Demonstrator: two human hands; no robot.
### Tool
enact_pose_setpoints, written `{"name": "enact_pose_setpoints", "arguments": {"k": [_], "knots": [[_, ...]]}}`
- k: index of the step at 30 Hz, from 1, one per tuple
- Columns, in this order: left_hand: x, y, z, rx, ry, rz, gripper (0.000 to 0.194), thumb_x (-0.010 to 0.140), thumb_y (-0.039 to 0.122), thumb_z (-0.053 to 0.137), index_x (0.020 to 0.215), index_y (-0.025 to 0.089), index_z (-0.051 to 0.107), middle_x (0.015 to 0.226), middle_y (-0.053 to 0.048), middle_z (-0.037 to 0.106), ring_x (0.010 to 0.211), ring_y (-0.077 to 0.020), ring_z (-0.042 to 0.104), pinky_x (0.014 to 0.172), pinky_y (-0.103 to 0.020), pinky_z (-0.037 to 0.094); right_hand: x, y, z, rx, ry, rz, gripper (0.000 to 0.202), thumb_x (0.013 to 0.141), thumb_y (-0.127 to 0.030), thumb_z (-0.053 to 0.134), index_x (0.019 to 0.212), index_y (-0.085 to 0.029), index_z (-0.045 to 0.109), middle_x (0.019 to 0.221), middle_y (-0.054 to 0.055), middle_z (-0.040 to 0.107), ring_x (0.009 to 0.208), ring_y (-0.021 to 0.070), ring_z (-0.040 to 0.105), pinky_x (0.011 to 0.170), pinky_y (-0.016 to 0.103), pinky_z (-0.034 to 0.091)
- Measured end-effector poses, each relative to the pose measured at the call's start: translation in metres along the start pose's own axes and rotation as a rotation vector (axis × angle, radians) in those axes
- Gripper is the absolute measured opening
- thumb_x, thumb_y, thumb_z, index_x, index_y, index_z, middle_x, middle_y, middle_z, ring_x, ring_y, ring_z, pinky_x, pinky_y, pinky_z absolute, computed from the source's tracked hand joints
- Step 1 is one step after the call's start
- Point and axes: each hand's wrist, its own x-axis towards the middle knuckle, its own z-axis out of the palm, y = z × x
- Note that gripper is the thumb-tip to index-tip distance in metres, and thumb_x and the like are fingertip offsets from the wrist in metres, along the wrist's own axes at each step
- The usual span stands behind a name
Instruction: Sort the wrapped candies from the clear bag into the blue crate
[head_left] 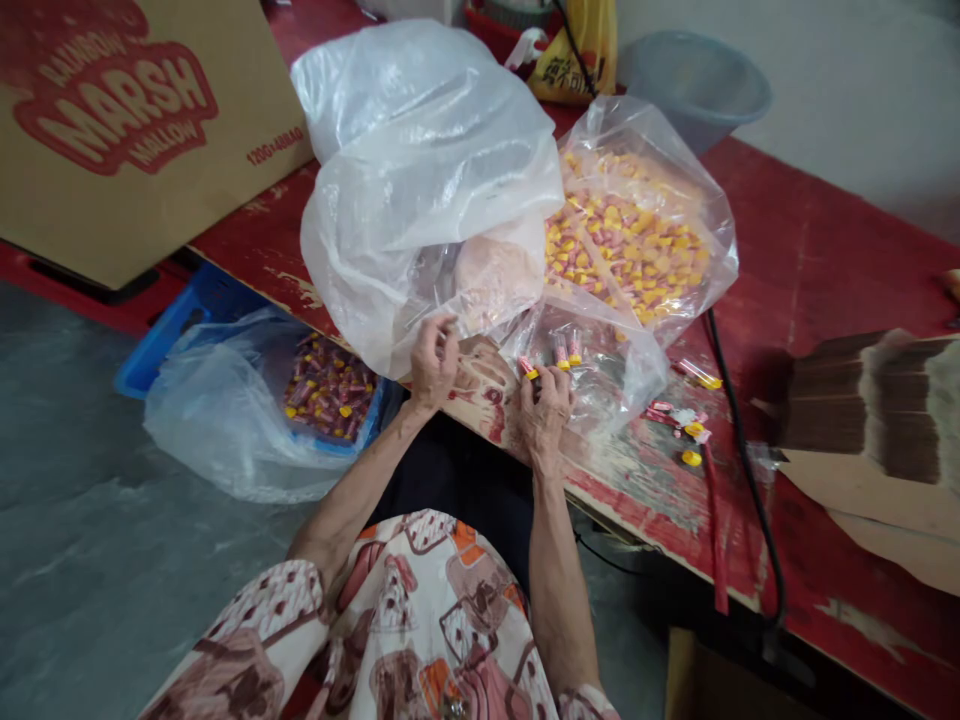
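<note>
My left hand (435, 362) is closed at the front edge of the large translucent bag (427, 180); what it pinches, if anything, is too small to tell. Further right, my right hand (546, 408) rests at the worn table edge, its curled fingers at a small pink tube with a yellow cap (528, 368). Two similar capped tubes (568, 350) stand just beyond those fingers on clear plastic. Behind them lies a clear bag (637, 240) full of yellow-capped pieces. Below left, a blue crate (367, 425) lined with plastic holds many dark pink tubes with yellow caps.
A large cardboard box (142, 130) stands at the left. On the red table (810, 260) are scattered tubes and caps (691, 458), a black cable (739, 430) and stacked cardboard (877, 420). A grey basin (694, 85) and a yellow bag (577, 50) are at the back.
</note>
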Motion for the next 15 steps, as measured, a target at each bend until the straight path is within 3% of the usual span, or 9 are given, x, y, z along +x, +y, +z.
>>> {"name": "enact_pose_setpoints", "arguments": {"k": [3,6,8,10,13,15], "knots": [[0.026,-0.025,-0.018,0.146,0.13,-0.058,0.034,0.107,0.032,0.063,0.139,0.022,0.066,0.132,-0.015,0.072,0.118,-0.0276,0.073,0.102,-0.038,0.062,0.001,0.0,0.0,0.006,0.006,0.022,0.036,0.111,-0.037,0.052,0.137,-0.021,0.071,0.139,0.017,0.069,0.133,0.0299,0.063,0.112,0.047,0.047],[0.044,-0.047,-0.023,0.265,0.034,-0.137,0.035,0.098,0.026,0.071,0.133,0.023,0.068,0.131,-0.016,0.071,0.119,-0.0331,0.074,0.102,-0.044,0.063,0.002,-0.001,-0.002,0.0,0.038,0.019,0.03,0.111,-0.038,0.052,0.125,-0.021,0.073,0.13,0.015,0.072,0.127,0.0294,0.065,0.112,0.047,0.048],[0.049,-0.051,-0.021,0.277,-0.026,-0.172,0.033,0.097,0.023,0.072,0.13,0.024,0.069,0.123,-0.014,0.074,0.112,-0.032,0.076,0.101,-0.044,0.064,0.0,-0.001,-0.005,0.011,0.09,0.004,0.031,0.111,-0.04,0.05,0.121,-0.022,0.073,0.126,0.015,0.074,0.122,0.0294,0.067,0.11,0.047,0.05],[0.048,-0.043,-0.02,0.251,-0.022,-0.193,0.031,0.097,0.02,0.073,0.128,0.023,0.069,0.113,-0.011,0.076,0.107,-0.0287,0.076,0.102,-0.042,0.064,-0.003,-0.002,-0.009,0.041,0.164,-0.002,0.037,0.112,-0.043,0.046,0.125,-0.021,0.073,0.128,0.017,0.074,0.12,0.0305,0.068,0.108,0.049,0.053],[0.036,-0.015,-0.023,0.193,0.025,-0.223,0.034,0.096,0.012,0.072,0.129,0.018,0.069,0.111,-0.01,0.078,0.105,-0.0258,0.077,0.102,-0.039,0.065,-0.008,0.003,-0.013,0.065,0.221,-0.016,0.046,0.111,-0.05,0.044,0.13,-0.02,0.074,0.129,0.02,0.074,0.12,0.0354,0.069,0.106,0.053,0.055],[0.025,0.005,-0.022,0.149,-0.05,-0.197,0.036,0.098,0.009,0.071,0.134,0.015,0.07,0.111,-0.01,0.079,0.101,-0.024,0.078,0.097,-0.036,0.066,-0.007,0.011,-0.007,0.044,0.196,-0.047,0.049,0.107,-0.058,0.046,0.123,-0.024,0.078,0.121,0.02,0.076,0.116,0.0391,0.07,0.104,0.058,0.054]]}}
